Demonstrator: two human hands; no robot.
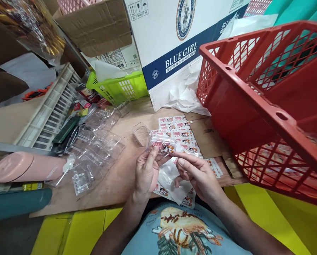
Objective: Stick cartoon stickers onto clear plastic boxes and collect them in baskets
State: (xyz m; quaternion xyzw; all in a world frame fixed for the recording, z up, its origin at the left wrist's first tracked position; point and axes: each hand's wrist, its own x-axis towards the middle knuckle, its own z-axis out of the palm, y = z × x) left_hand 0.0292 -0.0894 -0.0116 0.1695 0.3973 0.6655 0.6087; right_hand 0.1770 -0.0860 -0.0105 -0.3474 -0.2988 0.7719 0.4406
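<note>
My left hand (147, 171) grips a small clear plastic clamshell box (162, 140), its thumb on the front. The box's lid (142, 134) stands open toward the far left. On the half in my fingers is a sticker (163, 147) with red lettering and cartoon cats. My right hand (197, 175) is just right of the box, index finger stretched to its lower right edge, the other fingers loosely bent and apart. Beneath both hands lie sticker sheets (185, 134) with the same cat print. A whitish translucent sheet (171, 177) partly covers them.
Several nested clear boxes (97, 156) lie on the left, beside a pink bottle (31, 166). A green basket (118, 86) and a white carton (169, 56) stand behind. A large red crate (243, 88) rises on the right, near a brown cardboard piece (207, 138).
</note>
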